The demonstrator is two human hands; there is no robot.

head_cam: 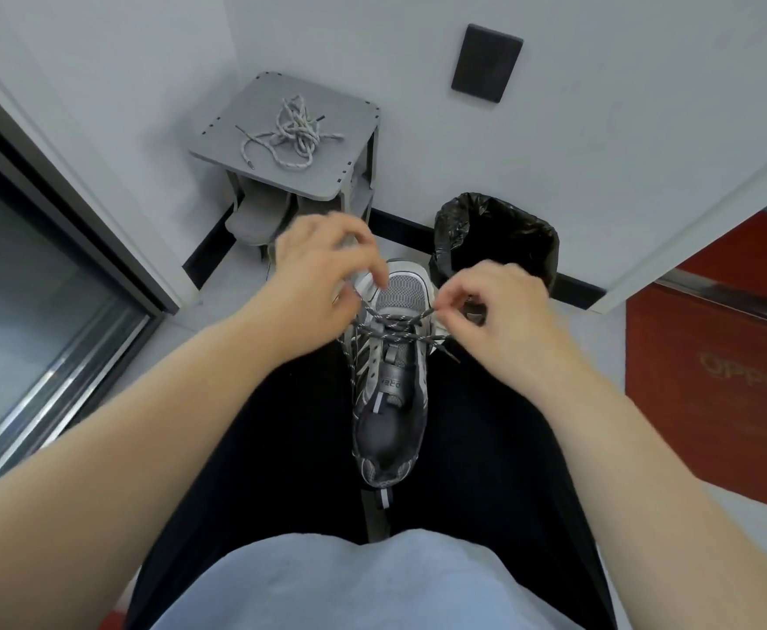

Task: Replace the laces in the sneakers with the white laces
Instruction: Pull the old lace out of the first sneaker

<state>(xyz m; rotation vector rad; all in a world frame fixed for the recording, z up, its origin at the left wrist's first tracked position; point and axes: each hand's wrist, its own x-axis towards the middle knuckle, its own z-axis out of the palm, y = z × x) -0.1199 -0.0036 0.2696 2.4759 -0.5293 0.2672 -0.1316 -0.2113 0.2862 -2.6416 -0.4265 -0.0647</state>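
1. Down at the bottom edge, a soft light-blue fabric shirt [372, 584], plain, no print showing.
2. Above it, plain black cloth trousers [272, 447] cover both thighs.
3. Forearms bare to the frame edge; left hand [322, 270] and right hand [491, 302] bare too.

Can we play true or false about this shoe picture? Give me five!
1. Both the left hand and the right hand pinch the dark lace of the sneaker. True.
2. The white laces are already threaded in the sneaker. False: they lie in a heap on the grey table.
3. The bin has a black bag in it. True.
4. The bin stands on the grey table. False: it stands on the floor by the wall.
5. The sneaker's toe points away from the person. True.
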